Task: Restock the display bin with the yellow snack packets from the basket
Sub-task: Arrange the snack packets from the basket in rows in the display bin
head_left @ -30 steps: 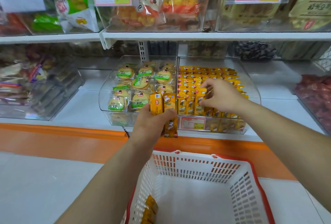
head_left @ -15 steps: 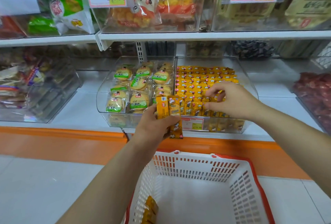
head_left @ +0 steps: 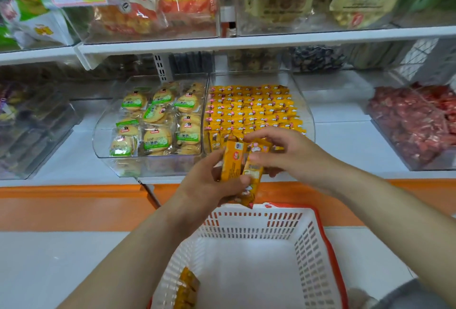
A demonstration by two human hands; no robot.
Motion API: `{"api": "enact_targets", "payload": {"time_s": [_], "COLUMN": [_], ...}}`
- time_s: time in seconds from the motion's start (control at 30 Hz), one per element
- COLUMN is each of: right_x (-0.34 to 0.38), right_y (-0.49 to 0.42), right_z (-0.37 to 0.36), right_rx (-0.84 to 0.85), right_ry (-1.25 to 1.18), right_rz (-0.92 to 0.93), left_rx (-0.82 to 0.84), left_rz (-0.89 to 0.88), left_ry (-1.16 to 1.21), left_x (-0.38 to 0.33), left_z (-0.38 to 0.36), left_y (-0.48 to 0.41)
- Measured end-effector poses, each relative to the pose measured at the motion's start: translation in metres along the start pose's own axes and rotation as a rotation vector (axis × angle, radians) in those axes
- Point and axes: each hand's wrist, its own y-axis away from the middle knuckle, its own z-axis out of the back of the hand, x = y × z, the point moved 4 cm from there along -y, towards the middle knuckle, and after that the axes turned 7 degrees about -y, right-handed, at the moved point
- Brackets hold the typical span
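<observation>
My left hand grips a small bunch of yellow snack packets upright, just in front of the display bin. My right hand has come to that bunch and pinches the top of one packet between thumb and fingers. The clear display bin behind my hands holds neat rows of the same yellow packets. Below, the white basket with a red rim holds a few more yellow packets in its near left corner.
A clear bin of green-labelled round cakes adjoins the yellow bin on the left. A bin of red sweets stands to the right. The white upper shelf carries bagged snacks and price tags. An orange strip runs under the shelf.
My right hand drew back from the rows in the bin to the bunch in my left hand and took hold of one packet. The left hand rose slightly, towards the bin.
</observation>
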Motion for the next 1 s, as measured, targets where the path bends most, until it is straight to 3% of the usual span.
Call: {"api": "enact_targets", "payload": {"time_s": [0.13,0.27,0.47,0.57,0.7,0.83,1.0], "right_x": [0.000,-0.012,-0.023,-0.021,-0.012,0.005,0.010], "right_y": [0.002,0.004,0.005,0.001,-0.012,-0.048,-0.103], "right_z": [0.029,0.024,-0.026,-0.030,-0.015,-0.001,-0.010], "right_rx": [-0.111,-0.089,0.002,-0.017,-0.126,-0.277,-0.290], "right_ry": [-0.245,-0.424,-0.063,-0.060,-0.134,0.121,0.398], "right_rz": [-0.037,-0.108,-0.163,-0.149,-0.100,-0.031,0.046], "left_rx": [-0.147,-0.192,-0.270,-0.261,-0.304,-0.377,-0.432], "left_rz": [0.032,0.019,0.004,0.022,0.042,0.027,-0.003], "left_ry": [0.128,0.163,0.137,0.094,0.013,-0.072,-0.052], "left_x": [0.000,-0.001,0.002,0.001,-0.004,-0.010,-0.015], "left_z": [0.013,0.014,0.011,0.019,0.042,0.064,0.077], "left_y": [-0.004,-0.003,-0.005,-0.004,0.001,0.008,0.014]}}
